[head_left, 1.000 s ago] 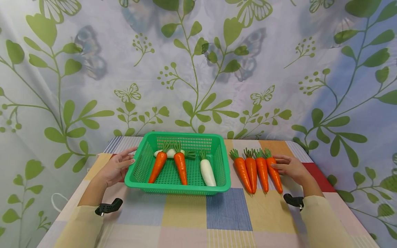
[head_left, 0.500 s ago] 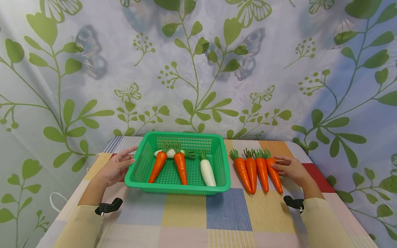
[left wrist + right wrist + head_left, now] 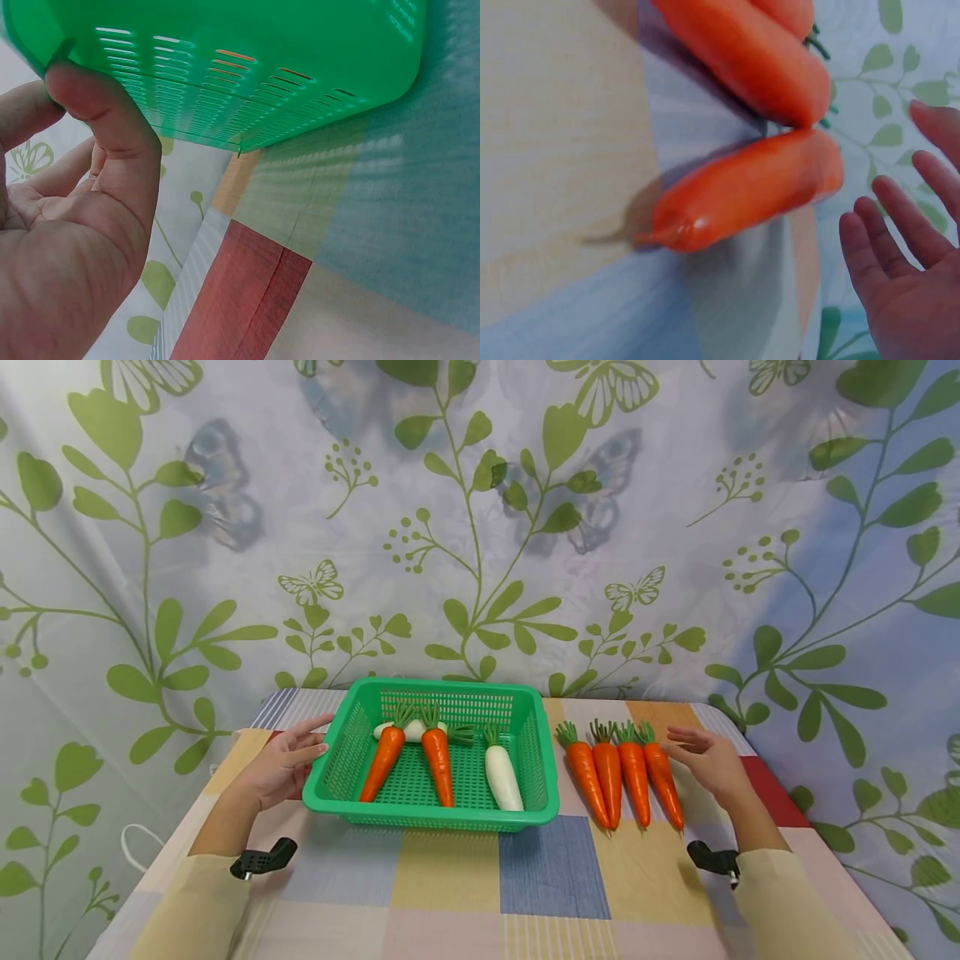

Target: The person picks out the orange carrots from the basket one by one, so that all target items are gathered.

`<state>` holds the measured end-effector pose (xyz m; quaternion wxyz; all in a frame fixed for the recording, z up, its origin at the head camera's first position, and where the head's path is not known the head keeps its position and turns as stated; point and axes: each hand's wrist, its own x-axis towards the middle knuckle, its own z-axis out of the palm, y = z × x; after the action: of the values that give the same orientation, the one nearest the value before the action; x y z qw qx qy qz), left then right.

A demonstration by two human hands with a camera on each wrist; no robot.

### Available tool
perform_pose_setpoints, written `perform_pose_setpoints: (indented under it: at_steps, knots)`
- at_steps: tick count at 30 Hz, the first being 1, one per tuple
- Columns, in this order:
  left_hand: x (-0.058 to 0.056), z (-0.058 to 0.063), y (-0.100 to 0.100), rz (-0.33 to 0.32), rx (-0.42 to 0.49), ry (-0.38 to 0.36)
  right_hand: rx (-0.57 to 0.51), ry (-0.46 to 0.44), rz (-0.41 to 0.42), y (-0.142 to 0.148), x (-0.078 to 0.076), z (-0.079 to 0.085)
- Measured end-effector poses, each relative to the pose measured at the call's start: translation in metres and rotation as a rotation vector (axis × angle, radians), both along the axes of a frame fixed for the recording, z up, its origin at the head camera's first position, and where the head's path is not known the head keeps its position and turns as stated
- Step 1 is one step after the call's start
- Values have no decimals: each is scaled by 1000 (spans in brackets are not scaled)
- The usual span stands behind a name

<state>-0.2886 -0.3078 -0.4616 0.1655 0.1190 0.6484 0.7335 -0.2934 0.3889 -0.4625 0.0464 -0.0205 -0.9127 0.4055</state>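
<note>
In the head view a green plastic basket (image 3: 431, 814) stands on the table. Two carrots (image 3: 437, 764) and two white radishes (image 3: 502, 777) lie inside it. My left hand (image 3: 281, 768) is at the basket's left side, thumb and fingers touching the rim from outside; the left wrist view shows the thumb (image 3: 94, 94) against the green rim. Right of the basket, several carrots (image 3: 633, 781) lie side by side, leaves away from me. My right hand (image 3: 708, 764) hovers just right of the rightmost carrot (image 3: 662, 781), holding nothing. The right wrist view shows its fingers spread, apart from that carrot (image 3: 750, 191).
A checked patchwork cloth (image 3: 555, 868) covers the table. Close behind the table hangs a leaf-and-butterfly patterned curtain (image 3: 480, 527). A white cord (image 3: 138, 847) shows at the left table edge. Each wrist carries a black camera mount (image 3: 264, 858).
My right hand has drawn back a little to the right, off the rightmost carrot. The left hand, basket and vegetables look unmoved.
</note>
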Motion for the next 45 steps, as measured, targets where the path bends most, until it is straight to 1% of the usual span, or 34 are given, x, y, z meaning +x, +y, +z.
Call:
perform_pose_setpoints:
  at_steps: [6,13,21,27,33,39,45]
  knots:
    - [0,1,0,1,-14,-6,-30,49,12,-14,4,12]
    - [-1,1,0,8,-26,0,-96,88,70,-42,11,28]
    - [0,2,0,10,-19,9,-61,130,101,-72,17,46]
    - [0,2,0,11,-19,0,-95,140,167,-91,18,53]
    - [1,2,1,19,-21,-2,-97,133,223,-112,20,57]
    - [1,2,1,16,-19,1,-107,146,269,-130,20,61]
    - [1,3,1,15,-28,-4,-192,144,315,-148,18,65]
